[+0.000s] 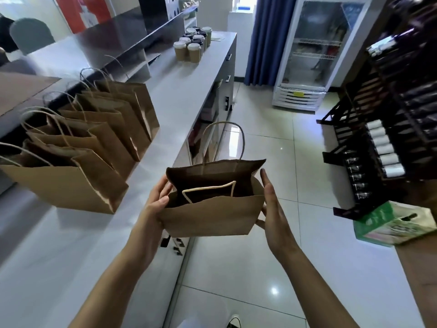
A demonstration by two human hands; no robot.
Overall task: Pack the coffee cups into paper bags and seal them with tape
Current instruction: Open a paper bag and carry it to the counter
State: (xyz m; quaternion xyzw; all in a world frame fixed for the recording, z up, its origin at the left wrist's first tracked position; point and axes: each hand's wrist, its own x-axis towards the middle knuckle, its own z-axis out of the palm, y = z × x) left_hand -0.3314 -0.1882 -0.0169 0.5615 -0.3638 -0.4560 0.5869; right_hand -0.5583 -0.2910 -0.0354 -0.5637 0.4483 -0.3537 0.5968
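Note:
I hold a brown paper bag (pixel 208 216) with its mouth open, in the air past the counter's edge. My left hand (pixel 153 209) grips its left side, thumb on the rim. My right hand (pixel 272 207) lies flat against the right side, fingers straight, thumb under the bag's corner. One twine handle stands up behind; the other has fallen inside. The inside looks dark and I see no cup in it. Several lidded coffee cups (pixel 192 45) stand at the far end of the counter. No tape is in sight.
A row of several open paper bags (pixel 94 143) stands on the white counter (pixel 175 95) at my left. A glass-door fridge (pixel 314 53) is at the far end of the tiled aisle, dark shelving (pixel 387 129) and a green carton (pixel 392 223) at the right.

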